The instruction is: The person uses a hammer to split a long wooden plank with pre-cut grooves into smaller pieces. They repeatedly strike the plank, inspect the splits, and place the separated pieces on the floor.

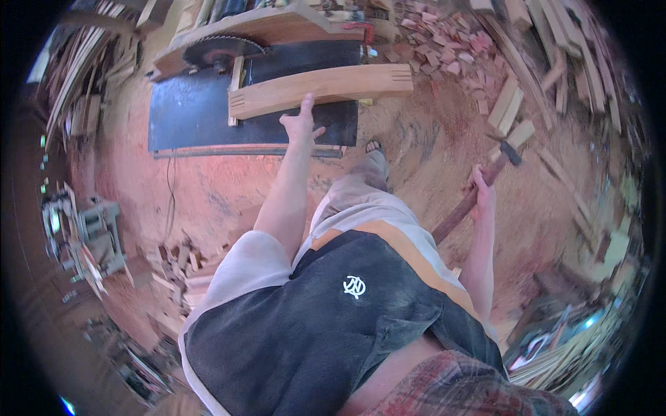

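A thick, slightly bowed wooden piece (326,84) with slots cut in both ends lies across the black saw table (187,125), its right end jutting past the table edge. Under its left end is a narrow upright wooden strip (236,76). My left hand (300,126) is at the near edge of the wooden piece, fingers spread, one fingertip at or against the wood; firm contact cannot be made out. Out to the right, my right hand (484,186) is wrapped round the brown handle of a hammer (512,153), whose dark head points away from me.
A toothed circular saw blade (220,50) stands up at the table's far left, beside a long wooden board (298,22). Offcut blocks (454,45) are heaped at the far right. Timber lengths (508,104) lie on the right. A cable (171,187) hangs below the table; my foot (374,147) is near its right corner.
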Available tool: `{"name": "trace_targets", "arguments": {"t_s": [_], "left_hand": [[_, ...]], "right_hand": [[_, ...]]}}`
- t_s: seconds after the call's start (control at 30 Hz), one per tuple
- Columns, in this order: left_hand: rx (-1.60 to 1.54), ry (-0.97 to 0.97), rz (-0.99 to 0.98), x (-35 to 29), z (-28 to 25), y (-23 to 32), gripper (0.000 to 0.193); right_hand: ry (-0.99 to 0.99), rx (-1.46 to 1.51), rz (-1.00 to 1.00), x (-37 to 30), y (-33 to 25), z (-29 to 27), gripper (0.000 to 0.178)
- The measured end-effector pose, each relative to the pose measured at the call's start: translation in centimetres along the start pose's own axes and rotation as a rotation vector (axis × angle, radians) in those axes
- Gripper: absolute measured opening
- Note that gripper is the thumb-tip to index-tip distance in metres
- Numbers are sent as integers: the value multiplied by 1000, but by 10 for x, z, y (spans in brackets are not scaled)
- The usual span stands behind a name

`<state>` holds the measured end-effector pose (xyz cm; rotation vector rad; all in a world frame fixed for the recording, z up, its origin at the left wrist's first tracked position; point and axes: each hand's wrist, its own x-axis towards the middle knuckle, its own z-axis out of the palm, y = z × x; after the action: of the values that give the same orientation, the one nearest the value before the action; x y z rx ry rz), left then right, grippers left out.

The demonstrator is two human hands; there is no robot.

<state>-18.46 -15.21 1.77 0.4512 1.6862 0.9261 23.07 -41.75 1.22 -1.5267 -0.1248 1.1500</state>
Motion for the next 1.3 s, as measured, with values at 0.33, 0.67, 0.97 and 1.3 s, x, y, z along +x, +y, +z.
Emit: {"name": "trace_targets", "arguments": {"t_s": [0.33, 0.67, 0.97, 1.3], "left_hand": [[-238, 142, 78, 23, 91, 3, 120], [-18, 25, 162, 25, 166, 32, 108], [-112, 267, 194, 57, 229, 49, 94], [-310, 384, 91, 65, 229, 65, 92]], "right_hand": [[-522, -568, -144, 174, -82, 185, 39], [-840, -708, 67, 275, -136, 235, 33], [-1151, -919, 195, 370, -199, 284, 31], [-1319, -1138, 131, 386, -221, 348, 32]]}}
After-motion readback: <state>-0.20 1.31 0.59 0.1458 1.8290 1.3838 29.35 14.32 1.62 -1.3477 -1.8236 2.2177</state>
